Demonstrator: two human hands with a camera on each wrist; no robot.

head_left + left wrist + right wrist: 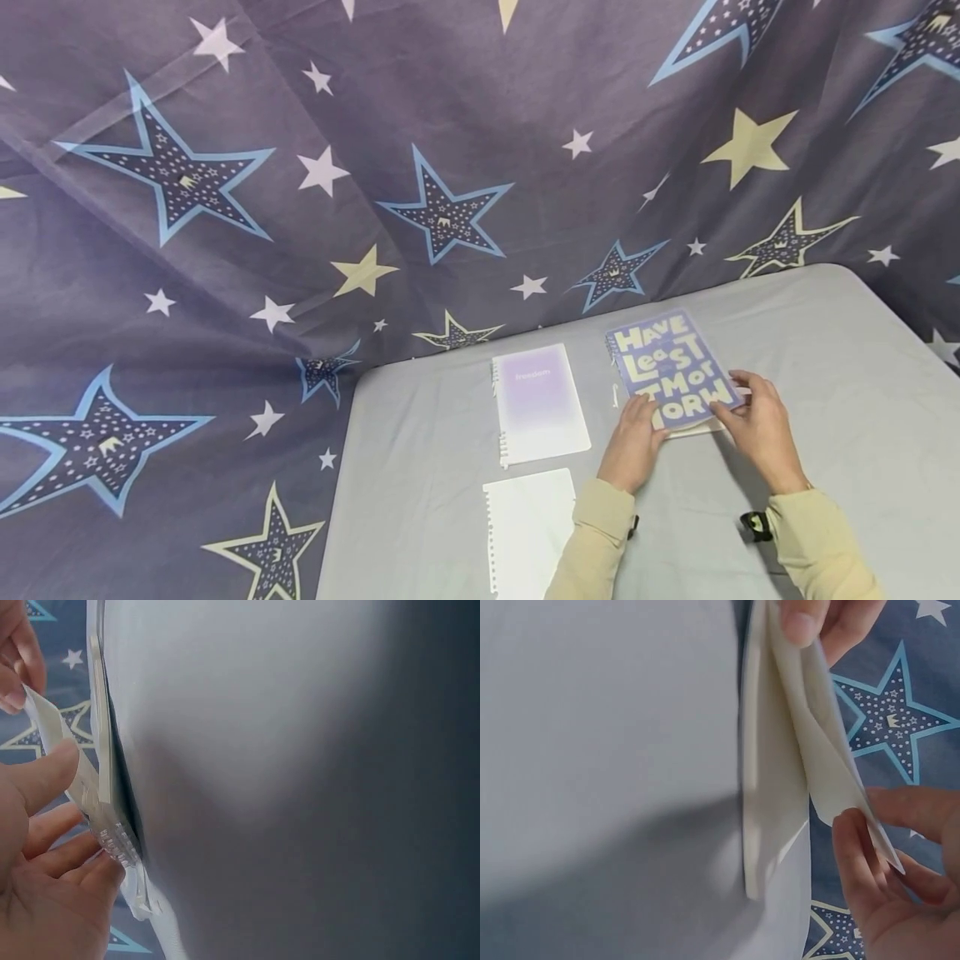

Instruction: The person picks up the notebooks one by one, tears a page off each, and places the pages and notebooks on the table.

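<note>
A purple ring-bound notebook (675,367) with pale yellow lettering lies on the right half of the table. My left hand (633,443) holds its lower left corner, thumb over the cover and fingers beside the rings, as the left wrist view shows. At the lower right corner my right hand (765,429) pinches the raised cover and some sheets between thumb and fingers. Cream pages (769,772) show under the lifted part in the right wrist view, the rest of the page block lying flat on the table.
Left of it lies a notebook (543,417) with a white and lilac cover reading "freedom". Nearer stands out a white sheet (528,525) with punched holes along its left edge, partly behind the left sleeve. A star-patterned curtain (450,125) borders the grey table (420,500).
</note>
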